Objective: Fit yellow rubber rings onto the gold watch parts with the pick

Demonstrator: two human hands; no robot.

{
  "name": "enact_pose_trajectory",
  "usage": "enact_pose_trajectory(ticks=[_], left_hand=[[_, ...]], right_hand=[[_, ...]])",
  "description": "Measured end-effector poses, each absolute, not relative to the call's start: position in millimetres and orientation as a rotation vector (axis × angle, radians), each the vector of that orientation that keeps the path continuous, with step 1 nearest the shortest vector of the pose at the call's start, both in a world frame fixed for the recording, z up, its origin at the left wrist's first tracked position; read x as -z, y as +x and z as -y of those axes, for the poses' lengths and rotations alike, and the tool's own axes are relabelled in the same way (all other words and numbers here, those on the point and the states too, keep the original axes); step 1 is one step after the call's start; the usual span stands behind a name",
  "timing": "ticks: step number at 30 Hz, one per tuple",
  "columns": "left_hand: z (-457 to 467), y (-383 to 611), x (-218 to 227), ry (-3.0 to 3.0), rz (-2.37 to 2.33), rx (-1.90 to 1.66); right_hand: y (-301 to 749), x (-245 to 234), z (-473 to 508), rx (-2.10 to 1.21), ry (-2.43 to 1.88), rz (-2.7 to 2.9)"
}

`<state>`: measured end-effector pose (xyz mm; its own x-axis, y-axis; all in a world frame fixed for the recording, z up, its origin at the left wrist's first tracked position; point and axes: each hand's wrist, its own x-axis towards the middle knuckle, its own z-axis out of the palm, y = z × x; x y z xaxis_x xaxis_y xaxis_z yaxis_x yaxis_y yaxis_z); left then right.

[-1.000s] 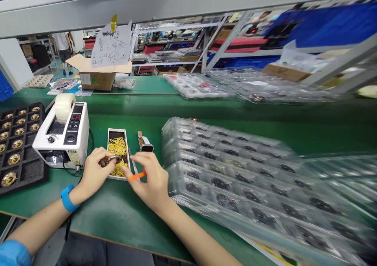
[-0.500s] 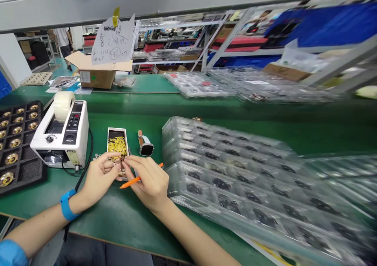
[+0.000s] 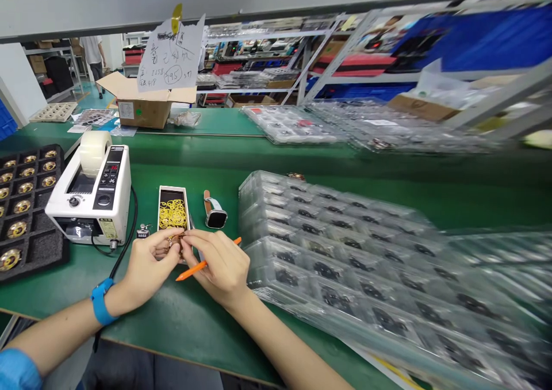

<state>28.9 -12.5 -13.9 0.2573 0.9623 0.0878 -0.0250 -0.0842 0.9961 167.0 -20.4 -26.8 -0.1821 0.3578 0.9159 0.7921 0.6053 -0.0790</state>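
Note:
My left hand (image 3: pixel 146 266), with a blue band at the wrist, is closed around a small gold-coloured metal part (image 3: pixel 176 241), mostly hidden by fingers. The fingertips of my right hand (image 3: pixel 226 266) pinch at the same part from the right. An orange pen-like stick (image 3: pixel 190 272) lies through the right hand, its pointed end to the lower left. Just beyond the hands, a white-rimmed box (image 3: pixel 173 188) holds many yellow rings (image 3: pixel 172 213). A wristwatch (image 3: pixel 215 217) lies to the box's right, and a small metal counter (image 3: pixel 142 232) is beside the left hand.
A white tape dispenser (image 3: pixel 90 194) stands at left with its cable on the green table (image 3: pixel 172 321). Beyond it is a black foam tray (image 3: pixel 45 252) with gold round parts. Stacked clear plastic trays (image 3: pixel 345 257) fill the right. A cardboard box (image 3: pixel 144 111) sits behind.
Both hands have shifted slightly, with the gold part turned a little between the fingers. The counter shows more fully beside the left hand. The view has moved a little.

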Motion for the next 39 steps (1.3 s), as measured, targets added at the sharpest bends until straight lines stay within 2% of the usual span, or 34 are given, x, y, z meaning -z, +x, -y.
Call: enact_pose_trajectory(ticks=[5,11,23,39], left_hand=[[13.4,28.6,16.7,1.493,-1.024,-1.105],[14.9,28.7,17.1,1.574,-1.017,-1.166],[15.9,29.0,21.3,1.528,-1.039,-1.152],[17.3,31.0,18.3,1.428,-1.005,-1.147]], right_hand=[[168.9,26.9,20.2,0.624,-0.921,1.825],[166.2,27.2,22.8,0.587,-0.945,1.789],[167.1,26.0,23.4,0.503,-0.940,1.838],[162.9,29.2,25.6,0.590,-0.971,1.780]])
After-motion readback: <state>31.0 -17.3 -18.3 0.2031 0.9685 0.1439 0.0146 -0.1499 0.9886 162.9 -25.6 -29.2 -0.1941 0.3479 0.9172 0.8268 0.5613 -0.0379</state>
